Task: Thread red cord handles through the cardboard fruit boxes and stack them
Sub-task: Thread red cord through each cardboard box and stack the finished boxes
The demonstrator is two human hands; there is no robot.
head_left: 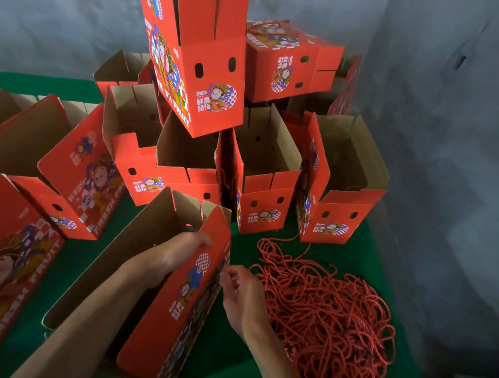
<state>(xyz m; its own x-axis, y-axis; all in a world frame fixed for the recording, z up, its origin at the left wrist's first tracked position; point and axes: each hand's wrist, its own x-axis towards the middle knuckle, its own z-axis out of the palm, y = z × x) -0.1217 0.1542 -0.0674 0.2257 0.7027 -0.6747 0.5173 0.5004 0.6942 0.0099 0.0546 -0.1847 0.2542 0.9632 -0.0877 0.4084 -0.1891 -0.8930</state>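
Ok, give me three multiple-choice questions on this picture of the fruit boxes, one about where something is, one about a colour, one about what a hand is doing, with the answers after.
1. Where does the pile of red cord lie?
A. to the right of the box being worked on
B. inside a stacked box
C. on the floor

2. What colour is the table cover?
A. blue
B. green
C. white

3. What is the left hand doing?
A. hanging idle
B. lifting the cord pile
C. gripping the top edge of the near box

Answers:
1 A, the cord lies on the cover just right of that box and the right hand.
2 B, green shows between the boxes.
3 C, its fingers curl over the box's flap.
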